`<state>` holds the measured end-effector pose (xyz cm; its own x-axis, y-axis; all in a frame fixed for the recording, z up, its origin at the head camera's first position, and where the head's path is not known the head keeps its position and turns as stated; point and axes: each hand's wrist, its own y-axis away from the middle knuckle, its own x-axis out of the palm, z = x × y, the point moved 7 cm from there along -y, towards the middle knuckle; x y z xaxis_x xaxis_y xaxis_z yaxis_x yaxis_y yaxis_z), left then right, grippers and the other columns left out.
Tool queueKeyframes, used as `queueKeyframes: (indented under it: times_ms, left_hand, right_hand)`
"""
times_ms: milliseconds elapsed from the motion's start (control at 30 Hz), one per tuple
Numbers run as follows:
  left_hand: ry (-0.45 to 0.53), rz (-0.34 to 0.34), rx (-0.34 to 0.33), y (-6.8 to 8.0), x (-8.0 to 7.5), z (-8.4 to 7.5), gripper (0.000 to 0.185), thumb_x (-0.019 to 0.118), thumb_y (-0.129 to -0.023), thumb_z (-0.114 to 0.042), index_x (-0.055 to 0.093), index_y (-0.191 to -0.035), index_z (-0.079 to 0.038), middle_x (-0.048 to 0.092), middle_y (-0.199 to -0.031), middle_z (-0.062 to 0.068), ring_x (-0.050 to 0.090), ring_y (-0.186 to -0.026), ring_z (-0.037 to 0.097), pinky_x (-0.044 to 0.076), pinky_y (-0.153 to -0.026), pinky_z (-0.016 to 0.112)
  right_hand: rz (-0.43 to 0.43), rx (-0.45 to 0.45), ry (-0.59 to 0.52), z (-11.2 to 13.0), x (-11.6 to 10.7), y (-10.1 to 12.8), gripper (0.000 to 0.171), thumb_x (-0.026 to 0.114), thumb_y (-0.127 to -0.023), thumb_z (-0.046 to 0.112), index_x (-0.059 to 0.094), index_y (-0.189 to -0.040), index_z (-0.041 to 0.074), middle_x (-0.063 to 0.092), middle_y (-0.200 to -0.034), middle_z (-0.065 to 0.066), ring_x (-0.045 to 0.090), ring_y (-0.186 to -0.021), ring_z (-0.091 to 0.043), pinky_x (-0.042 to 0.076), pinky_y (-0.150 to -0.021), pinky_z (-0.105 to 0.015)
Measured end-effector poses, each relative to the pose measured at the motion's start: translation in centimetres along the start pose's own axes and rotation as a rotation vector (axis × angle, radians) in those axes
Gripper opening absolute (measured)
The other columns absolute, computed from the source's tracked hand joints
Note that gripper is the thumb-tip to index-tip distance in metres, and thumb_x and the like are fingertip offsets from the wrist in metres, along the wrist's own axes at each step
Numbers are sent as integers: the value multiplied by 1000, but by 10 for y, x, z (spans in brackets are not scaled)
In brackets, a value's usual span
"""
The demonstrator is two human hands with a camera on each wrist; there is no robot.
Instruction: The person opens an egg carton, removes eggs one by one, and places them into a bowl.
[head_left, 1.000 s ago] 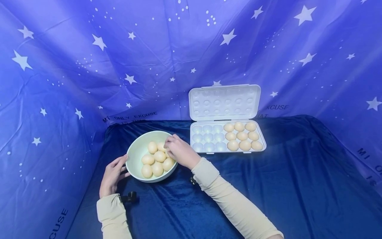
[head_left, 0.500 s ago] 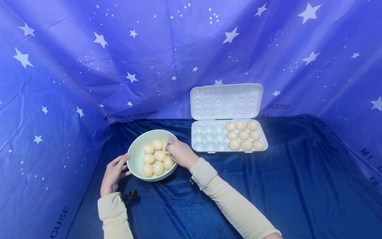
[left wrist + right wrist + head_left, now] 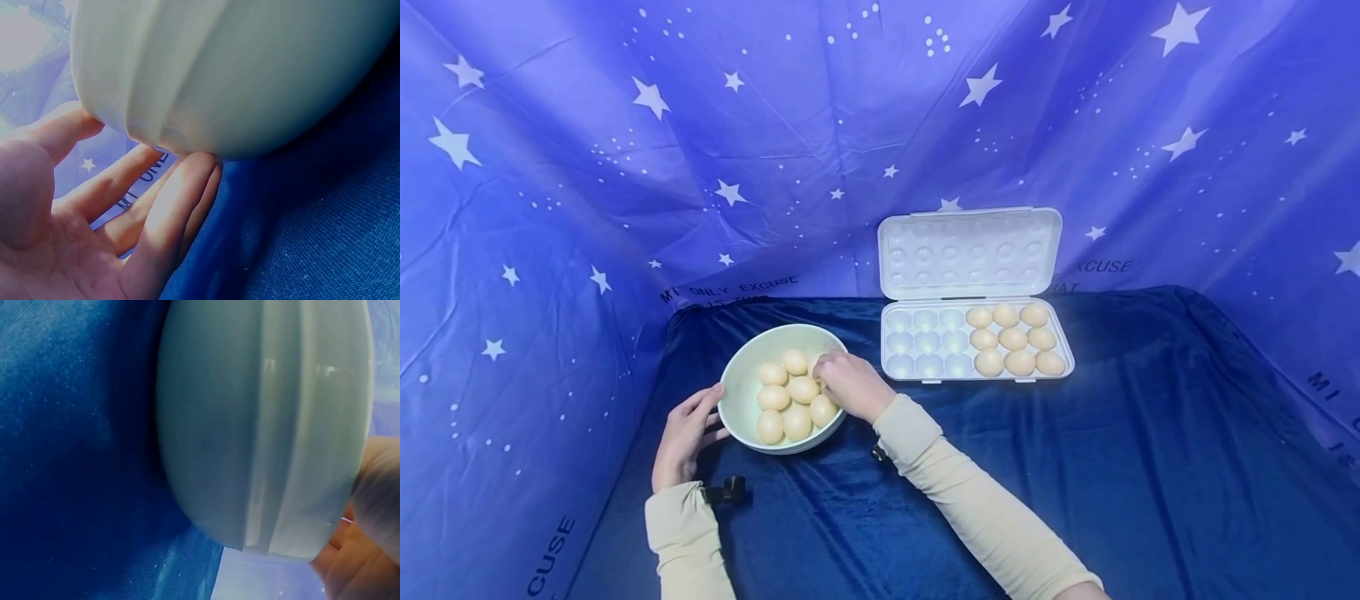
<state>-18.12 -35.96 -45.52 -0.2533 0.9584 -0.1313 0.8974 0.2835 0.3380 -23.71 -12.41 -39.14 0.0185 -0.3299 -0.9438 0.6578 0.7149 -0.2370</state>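
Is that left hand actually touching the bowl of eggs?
Touching. In the left wrist view the left hand has its straight fingers against the outer wall of the bowl, with no gap under its rim.

Blue-tinted, even light fills the bent-edged head view; both wrist views are soft, with glare top left.

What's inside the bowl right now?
The bowl holds six visible eggs. The right hand reaches in over the rim and covers that side, so anything beneath it is hidden.

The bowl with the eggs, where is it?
In the head view the bowl sits on the blue cloth, left of the egg tray, between the left hand and right hand.
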Motion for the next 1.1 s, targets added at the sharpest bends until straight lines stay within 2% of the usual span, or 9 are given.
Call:
queueKeyframes:
  times_ms: [167, 367, 833, 1100]
  left_hand:
    - [-1, -3, -3, 0, 0, 0, 65, 64, -95, -47, 51, -141, -2, 61, -108, -15, 68, -86, 0, 62, -75, 25]
    - [-10, 1, -12, 1, -1, 0, 67, 63, -96, -47, 48, -143, -2, 62, -103, -17, 67, -85, 0, 62, -75, 24]
    - [-9, 2, -4, 2, 1, -2, 65, 63, -96, -46, 49, -141, -2, 63, -99, -15, 67, -85, 0, 62, -75, 25]
    - [-14, 0, -3, 2, 1, -2, 64, 63, -96, -47, 50, -140, -1, 63, -102, -13, 67, -85, 0, 62, -75, 25]
  right_hand:
    - [-15, 8, -21, -1, -1, 3, 18, 64, -90, -1, 74, -104, 6, 71, -107, -3, 64, -105, -18, 56, -91, -29]
    - [-68, -10, -68, -4, -6, 11, 19, 63, -92, 2, 72, -108, 4, 69, -111, -5, 61, -112, -19, 54, -96, -29]
    - [-222, -5, -102, -21, -32, 45, 19, 69, -89, 5, 71, -109, 4, 67, -107, -5, 58, -100, -20, 55, -86, -31]
    - [-237, 49, -93, -42, -41, 63, 20, 72, -89, 9, 70, -109, 7, 66, -106, -5, 59, -103, -21, 54, -92, -34]
